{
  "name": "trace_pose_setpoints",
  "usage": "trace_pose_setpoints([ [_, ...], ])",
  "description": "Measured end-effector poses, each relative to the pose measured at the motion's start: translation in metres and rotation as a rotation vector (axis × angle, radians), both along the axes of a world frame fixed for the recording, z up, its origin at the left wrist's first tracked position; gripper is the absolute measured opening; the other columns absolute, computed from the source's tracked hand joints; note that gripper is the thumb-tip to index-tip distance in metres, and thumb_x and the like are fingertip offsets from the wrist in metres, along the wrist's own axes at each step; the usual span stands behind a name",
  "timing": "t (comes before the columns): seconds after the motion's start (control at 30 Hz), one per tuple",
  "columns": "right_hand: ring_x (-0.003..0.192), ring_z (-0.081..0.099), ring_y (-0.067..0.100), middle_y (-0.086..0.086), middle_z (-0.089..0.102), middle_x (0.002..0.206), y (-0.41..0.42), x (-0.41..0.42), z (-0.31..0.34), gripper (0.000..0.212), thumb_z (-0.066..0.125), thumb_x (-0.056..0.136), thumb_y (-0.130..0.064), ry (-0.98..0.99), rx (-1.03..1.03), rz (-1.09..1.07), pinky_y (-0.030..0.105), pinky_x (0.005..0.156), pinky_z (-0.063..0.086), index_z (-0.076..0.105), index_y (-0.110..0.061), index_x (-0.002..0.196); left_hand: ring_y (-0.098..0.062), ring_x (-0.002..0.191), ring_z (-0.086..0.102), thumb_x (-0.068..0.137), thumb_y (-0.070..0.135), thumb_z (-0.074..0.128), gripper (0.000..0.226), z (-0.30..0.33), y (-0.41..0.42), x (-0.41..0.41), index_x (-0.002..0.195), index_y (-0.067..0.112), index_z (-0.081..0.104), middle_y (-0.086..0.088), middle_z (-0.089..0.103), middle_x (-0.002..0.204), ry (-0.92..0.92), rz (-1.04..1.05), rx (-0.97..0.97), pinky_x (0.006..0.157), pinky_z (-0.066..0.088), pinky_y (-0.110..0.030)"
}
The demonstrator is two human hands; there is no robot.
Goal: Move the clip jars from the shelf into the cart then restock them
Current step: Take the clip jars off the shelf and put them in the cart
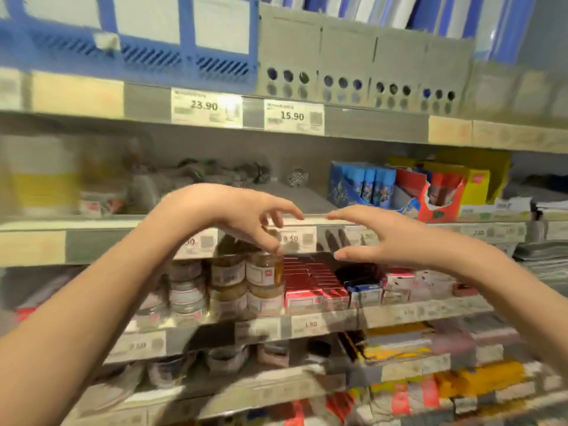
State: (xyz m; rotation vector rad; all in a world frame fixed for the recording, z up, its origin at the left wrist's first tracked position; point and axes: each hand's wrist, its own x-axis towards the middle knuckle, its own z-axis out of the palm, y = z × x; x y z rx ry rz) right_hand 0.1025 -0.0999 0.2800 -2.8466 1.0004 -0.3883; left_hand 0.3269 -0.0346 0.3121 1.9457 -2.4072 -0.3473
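L hand (246, 216): fingers curled downward, tips touching lid of top clip jar (265, 269); grasp not confirmed, frame blurred. R hand (384, 238): fingers spread, released, holding nothing. Jars stacked on shelf (338, 321), just left of red boxes (310, 281).

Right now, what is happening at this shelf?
A person reaches both hands toward a store shelf. The left hand hangs with its fingertips at the top of a stack of amber jars, seemingly touching the lid; a firm grip is not clear. The right hand is open in the air beside it, holding nothing. More jars stand to the left, red boxes to the right. No cart is in view.
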Motion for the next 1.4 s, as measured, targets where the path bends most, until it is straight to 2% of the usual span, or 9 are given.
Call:
trace_pose_setpoints([
  [0.2,0.117,0.027,-0.013,-0.022,0.034,0.143,-0.011,0.037,0.026,0.063,0.058,0.084,-0.052,0.032,-0.031,0.045,0.01,0.097,0.021,0.033,-0.039,0.141,-0.012,0.119,0.049,0.084,0.037,0.066,0.063,0.03,0.003,0.035,0.139,0.039,0.034,0.007,0.052,0.13,-0.007,0.046,-0.067,0.095,0.036,-0.022],
  [0.33,0.128,0.031,-0.004,-0.019,0.033,0.146,-0.018,0.062,0.035,0.062,0.057,0.084,-0.053,0.05,-0.042,0.052,0.015,0.101,0.024,0.034,-0.04,0.14,-0.013,0.12,0.05,0.083,0.037,0.067,0.064,0.04,0.003,0.062,0.139,0.038,0.035,0.007,0.053,0.131,-0.036,0.09,-0.092,0.104,0.037,-0.028],
  [0.57,0.131,0.035,0.005,-0.011,0.038,0.146,-0.031,0.108,0.04,0.063,0.056,0.085,-0.052,0.007,-0.046,0.07,0.02,0.106,0.029,0.035,-0.036,0.142,-0.014,0.124,0.046,0.085,0.045,0.061,0.063,0.045,-0.004,0.121,0.14,0.042,0.029,0.008,0.048,0.136,-0.105,0.216,-0.072,0.105,0.032,-0.029],
  [0.7,0.128,0.034,0.0,-0.015,0.038,0.144,-0.041,0.129,0.036,0.06,0.056,0.088,-0.05,0.006,-0.004,0.078,0.013,0.094,0.026,0.035,-0.036,0.142,-0.015,0.126,0.044,0.085,0.041,0.064,0.063,0.04,-0.016,0.146,0.14,0.038,0.032,0.005,0.046,0.138,-0.082,0.242,-0.071,0.105,0.033,-0.029],
  [0.83,0.133,0.033,0.006,-0.018,0.029,0.149,-0.059,0.143,0.034,0.059,0.055,0.087,-0.053,0.044,0.06,0.079,0.02,0.102,0.028,0.032,-0.043,0.14,-0.009,0.126,0.044,0.085,0.046,0.063,0.061,0.034,-0.03,0.162,0.138,0.043,0.034,0.012,0.044,0.139,-0.077,0.244,-0.09,0.109,0.031,-0.031],
  [0.97,0.134,0.032,0.007,-0.016,0.027,0.151,-0.08,0.157,0.034,0.06,0.055,0.088,-0.052,0.073,0.063,0.099,0.025,0.108,0.027,0.032,-0.04,0.141,-0.006,0.124,0.045,0.083,0.049,0.065,0.055,0.03,-0.039,0.178,0.13,0.051,0.037,0.015,0.045,0.139,-0.038,0.263,-0.119,0.107,0.033,-0.033],
  [1.07,0.135,0.03,0.007,-0.014,0.027,0.151,-0.096,0.162,0.037,0.059,0.056,0.089,-0.048,0.074,0.055,0.144,0.02,0.106,0.023,0.033,-0.036,0.142,-0.006,0.12,0.047,0.083,0.048,0.066,0.048,0.03,-0.048,0.186,0.12,0.056,0.038,0.014,0.046,0.137,-0.031,0.29,-0.111,0.1,0.036,-0.028],
  [1.27,0.115,0.042,0.004,-0.009,0.043,0.141,-0.121,0.183,0.045,0.056,0.06,0.089,-0.04,0.084,0.001,0.179,0.013,0.08,0.026,0.039,-0.03,0.14,-0.009,0.12,0.047,0.084,0.049,0.063,0.049,0.029,-0.063,0.188,0.127,0.052,0.04,0.015,0.046,0.135,-0.066,0.344,-0.054,0.098,0.036,-0.028],
  [1.4,0.108,0.045,0.004,-0.01,0.048,0.135,-0.141,0.193,0.046,0.055,0.064,0.086,-0.039,0.105,0.043,0.18,0.019,0.089,0.034,0.044,-0.03,0.136,-0.01,0.121,0.047,0.084,0.045,0.064,0.052,0.03,-0.076,0.18,0.131,0.045,0.041,0.015,0.046,0.134,-0.058,0.326,-0.021,0.105,0.036,-0.032],
])
